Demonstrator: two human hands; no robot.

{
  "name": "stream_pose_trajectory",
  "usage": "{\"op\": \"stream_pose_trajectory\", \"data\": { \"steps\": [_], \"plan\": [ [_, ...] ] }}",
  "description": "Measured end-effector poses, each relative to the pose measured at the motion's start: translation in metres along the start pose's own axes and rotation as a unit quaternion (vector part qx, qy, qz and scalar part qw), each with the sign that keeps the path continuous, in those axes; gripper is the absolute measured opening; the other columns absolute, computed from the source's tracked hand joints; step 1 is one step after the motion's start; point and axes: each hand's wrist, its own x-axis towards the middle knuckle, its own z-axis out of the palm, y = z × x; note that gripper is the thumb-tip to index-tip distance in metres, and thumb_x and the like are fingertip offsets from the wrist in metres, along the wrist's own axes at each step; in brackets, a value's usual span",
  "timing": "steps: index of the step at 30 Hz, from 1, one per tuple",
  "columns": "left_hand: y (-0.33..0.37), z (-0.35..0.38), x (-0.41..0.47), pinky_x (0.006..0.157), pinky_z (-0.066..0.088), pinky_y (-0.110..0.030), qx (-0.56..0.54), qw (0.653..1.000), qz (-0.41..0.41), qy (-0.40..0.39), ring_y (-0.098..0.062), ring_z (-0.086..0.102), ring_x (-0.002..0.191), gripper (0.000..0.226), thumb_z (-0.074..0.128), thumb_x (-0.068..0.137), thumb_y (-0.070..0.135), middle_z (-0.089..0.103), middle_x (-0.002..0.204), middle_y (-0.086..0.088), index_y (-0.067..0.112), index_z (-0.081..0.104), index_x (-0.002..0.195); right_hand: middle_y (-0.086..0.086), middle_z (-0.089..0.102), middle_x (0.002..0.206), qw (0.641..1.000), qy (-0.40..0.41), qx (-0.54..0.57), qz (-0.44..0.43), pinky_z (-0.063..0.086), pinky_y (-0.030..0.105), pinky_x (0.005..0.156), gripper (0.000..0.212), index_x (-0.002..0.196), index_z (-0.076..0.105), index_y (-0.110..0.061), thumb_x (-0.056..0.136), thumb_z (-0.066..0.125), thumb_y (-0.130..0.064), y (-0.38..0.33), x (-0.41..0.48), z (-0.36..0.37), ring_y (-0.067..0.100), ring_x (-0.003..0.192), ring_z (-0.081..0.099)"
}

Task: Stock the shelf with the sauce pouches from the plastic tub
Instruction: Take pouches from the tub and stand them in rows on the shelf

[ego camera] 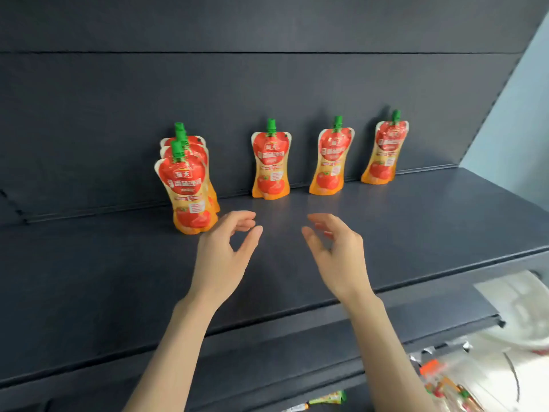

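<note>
Left hand [225,251]: is reaching out over the shelf [416,221], fingers loosely curved, thumb spread well apart from them, gripping nothing.
Right hand [337,251]: is mirroring it, palm turned inward, fingers relaxed and parted from the thumb, also gripping nothing.
Gap between hands: the two palms are facing each other across a bare strip of shelf, not touching.
Nearest pouch: the front pouch [185,191] is standing upright just beside the left hand's knuckles; contact cannot be told.
Left row: two more pouches are lining up close behind the front pouch, showing mostly their green caps [179,129] and red tops.
Second pouch [270,165]: is standing alone, upright, at the back panel [267,84].
Third pouch [331,162]: is leaning slightly, near the panel, right of the second.
Fourth pouch [384,151]: is standing farthest right, also tilted.
Printing: the labels are showing tomatoes, but the lettering is blurring out.
Plastic tub [520,307]: is sitting below the shelf at lower right, cut off by the frame edge; its translucent wall is hiding the blurred, colourful contents.
Forearms: both are running out of the bottom edge.
</note>
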Motion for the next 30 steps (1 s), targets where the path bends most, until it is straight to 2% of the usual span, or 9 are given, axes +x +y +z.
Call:
{"op": "stream_pose_trajectory", "data": {
  "steps": [5,8,10,14,19,21,24,27,30],
  "plan": [
    [0.051,0.093,-0.071,0.085,0.045,-0.013,-0.03,0.991,0.028,-0.13,0.002,0.06,0.094,0.018,0.064,0.086,0.02,0.066,0.095,0.012,0.019,0.065,0.104,-0.007,0.066,0.102,0.993,0.067,-0.039,0.083,0.042,0.012,0.079,0.019,0.108,0.065,-0.018,0.091,0.059,-0.022,0.064,-0.082,-0.097,0.011,0.092,0.061],
    [0.077,0.157,-0.13,0.084,0.045,-0.014,-0.054,0.975,0.004,-0.216,0.002,0.059,0.093,0.018,0.064,0.086,0.021,0.067,0.095,0.012,0.02,0.065,0.104,-0.005,0.067,0.098,0.982,0.09,-0.063,0.153,0.05,0.028,0.082,0.016,0.105,0.066,-0.017,0.091,0.059,-0.02,0.109,-0.146,-0.153,0.015,0.094,0.063],
    [0.088,0.198,-0.171,0.081,0.045,-0.012,-0.065,0.961,-0.011,-0.27,0.002,0.06,0.091,0.017,0.065,0.085,0.021,0.068,0.093,0.011,0.02,0.066,0.102,-0.004,0.068,0.093,0.971,0.114,-0.081,0.192,0.051,0.034,0.08,0.013,0.101,0.067,-0.017,0.09,0.06,-0.018,0.137,-0.189,-0.186,0.018,0.088,0.064],
    [0.106,0.269,-0.236,0.078,0.047,-0.014,-0.08,0.922,-0.045,-0.376,0.002,0.062,0.086,0.016,0.067,0.084,0.019,0.069,0.092,0.011,0.026,0.064,0.097,-0.004,0.069,0.092,0.944,0.164,-0.092,0.271,0.053,0.042,0.08,0.011,0.098,0.067,-0.016,0.09,0.061,-0.017,0.188,-0.257,-0.239,0.018,0.089,0.065],
    [0.13,0.338,-0.264,0.073,0.043,-0.005,-0.077,0.878,-0.046,-0.47,0.0,0.061,0.087,0.017,0.064,0.086,0.019,0.068,0.09,0.01,0.026,0.064,0.101,0.001,0.07,0.092,0.914,0.201,-0.089,0.342,0.051,0.045,0.078,0.012,0.096,0.068,-0.012,0.09,0.06,-0.019,0.239,-0.296,-0.284,0.02,0.086,0.065],
    [0.132,0.369,-0.267,0.076,0.046,-0.009,-0.074,0.857,-0.059,-0.506,-0.001,0.062,0.089,0.017,0.063,0.087,0.021,0.067,0.091,0.009,0.029,0.062,0.102,0.004,0.07,0.089,0.903,0.208,-0.083,0.367,0.052,0.042,0.075,0.01,0.094,0.067,-0.012,0.091,0.059,-0.017,0.263,-0.3,-0.295,0.021,0.083,0.065],
    [0.126,0.421,-0.27,0.071,0.043,-0.005,-0.057,0.831,-0.074,-0.548,0.002,0.06,0.086,0.015,0.062,0.088,0.021,0.066,0.089,0.012,0.033,0.06,0.097,0.004,0.07,0.09,0.88,0.214,-0.067,0.419,0.053,0.038,0.075,0.008,0.095,0.066,-0.015,0.09,0.059,-0.016,0.307,-0.297,-0.308,0.021,0.083,0.065],
    [0.11,0.481,-0.271,0.066,0.041,-0.002,-0.037,0.813,-0.101,-0.572,0.001,0.06,0.084,0.012,0.06,0.089,0.019,0.066,0.088,0.011,0.026,0.061,0.099,0.002,0.069,0.088,0.857,0.22,-0.043,0.464,0.051,0.033,0.074,0.009,0.095,0.066,-0.016,0.091,0.058,-0.015,0.357,-0.288,-0.315,0.018,0.083,0.065],
    [0.088,0.541,-0.272,0.062,0.041,-0.001,-0.019,0.786,-0.163,-0.596,-0.001,0.058,0.088,0.014,0.058,0.091,0.02,0.064,0.095,0.007,0.021,0.06,0.105,0.0,0.068,0.091,0.832,0.206,-0.023,0.515,0.05,0.023,0.073,0.011,0.096,0.066,-0.014,0.092,0.056,-0.015,0.407,-0.273,-0.321,0.013,0.084,0.063]
  ]
}}
